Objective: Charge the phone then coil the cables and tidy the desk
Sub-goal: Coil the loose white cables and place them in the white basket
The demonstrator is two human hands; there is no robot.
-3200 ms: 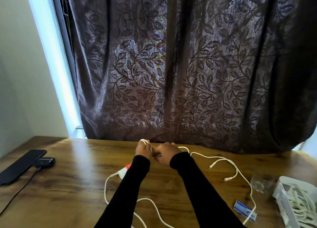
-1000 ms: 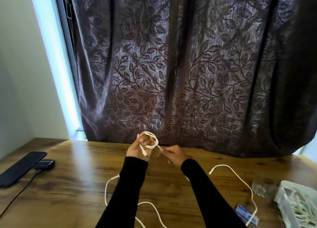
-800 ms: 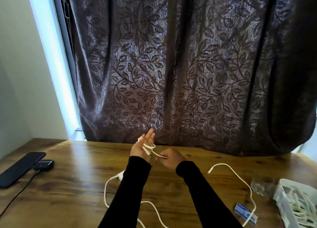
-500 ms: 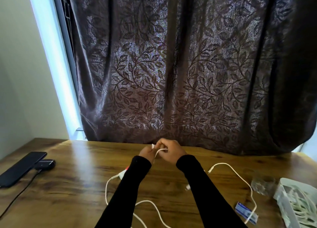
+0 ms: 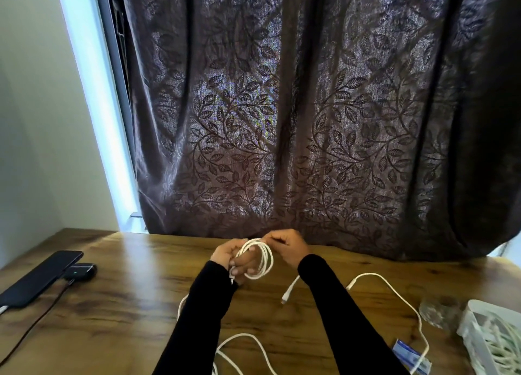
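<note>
Over the far middle of the wooden desk [image 5: 118, 312], my left hand [image 5: 229, 257] grips a white cable coil [image 5: 260, 259] of a few loops. My right hand [image 5: 287, 246] pinches the same cable at the top of the coil. The cable's free end with its plug [image 5: 285, 298] dangles to the desk below my right wrist. A second white cable [image 5: 394, 290] lies loose on the right, and more white cable [image 5: 245, 343] curls between my forearms. The black phone [image 5: 39, 278] lies at the left edge with a dark cable [image 5: 42, 315] plugged in.
A small black case [image 5: 81, 271] with a green light sits by the phone. A white basket [image 5: 476, 343] holding white cables stands at the right edge, a clear roll [image 5: 437, 312] beside it and a blue-white packet [image 5: 406, 355] in front. A dark leaf-patterned curtain [image 5: 310, 120] hangs behind the desk.
The coil around my left hand has grown by more loops. The loose tail on the desk has shortened and its plug has been drawn toward my hands.
</note>
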